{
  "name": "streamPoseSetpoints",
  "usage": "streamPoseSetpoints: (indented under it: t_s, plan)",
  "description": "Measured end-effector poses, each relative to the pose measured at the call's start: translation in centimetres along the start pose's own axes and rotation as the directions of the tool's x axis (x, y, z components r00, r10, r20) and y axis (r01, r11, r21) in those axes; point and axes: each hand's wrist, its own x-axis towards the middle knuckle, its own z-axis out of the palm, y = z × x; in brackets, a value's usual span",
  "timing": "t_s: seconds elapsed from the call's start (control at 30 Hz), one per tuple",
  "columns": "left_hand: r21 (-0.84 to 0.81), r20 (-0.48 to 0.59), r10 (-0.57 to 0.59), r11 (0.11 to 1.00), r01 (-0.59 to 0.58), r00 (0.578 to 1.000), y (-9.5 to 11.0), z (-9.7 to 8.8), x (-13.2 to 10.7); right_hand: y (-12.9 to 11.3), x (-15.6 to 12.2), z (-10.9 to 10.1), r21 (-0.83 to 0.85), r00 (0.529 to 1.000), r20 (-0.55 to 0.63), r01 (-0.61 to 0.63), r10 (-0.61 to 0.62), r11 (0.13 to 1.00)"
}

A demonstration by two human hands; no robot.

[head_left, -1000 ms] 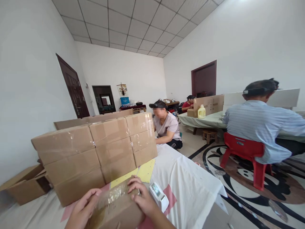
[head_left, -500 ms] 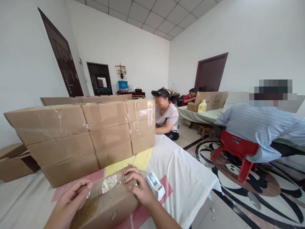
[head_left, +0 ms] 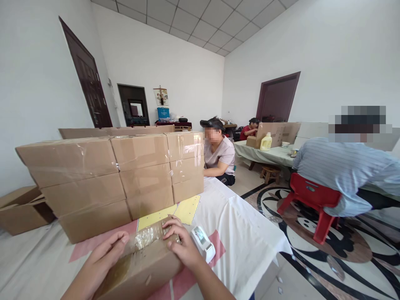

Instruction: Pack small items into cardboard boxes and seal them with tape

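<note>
A taped cardboard box (head_left: 156, 262) lies slantwise on the cloth-covered table right in front of me. Shiny, wrinkled clear packing tape (head_left: 146, 238) runs along its top. My left hand (head_left: 108, 254) is at the near-left end, thumb and fingers pinched on the end of the tape. Over the far end of the box, my right hand (head_left: 181, 241) curls its fingers on the top, thumb on the near side. Just right of that hand stands a white device (head_left: 203, 243) with a greenish window; its kind is unclear.
Several stacked cardboard boxes (head_left: 143, 187) form a wall across the table. An opened box (head_left: 25, 212) sits at far left. Beyond the table a person (head_left: 218, 154) sits low; another in a striped shirt (head_left: 340, 171) sits on a red chair (head_left: 312, 191) at right.
My left hand has moved slightly right and up along the box, still pinched. My right hand stays on the far end. The view has shifted slightly.
</note>
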Motion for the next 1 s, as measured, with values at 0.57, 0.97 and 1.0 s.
streamPoseSetpoints:
  t_s: [0.57, 0.97, 1.0]
  plan:
    - [0.441, 0.251, 0.229, 0.838, -0.322, 0.94, 3.3, -0.1, 0.4, 0.4, 0.0, -0.3, -0.024, 1.0, 0.024, -0.004, 0.004, 1.0]
    - [0.459, 0.255, 0.125, 0.857, -0.234, 0.959, 6.6, -1.6, 0.0, 1.1, 0.3, -0.9, -0.123, 0.996, 0.092, 0.022, -0.01, 0.992]
    - [0.445, 0.27, 0.091, 0.871, -0.208, 0.958, 6.4, -1.4, 0.4, 1.2, 0.4, -0.9, -0.124, 0.995, 0.097, 0.027, -0.015, 0.992]
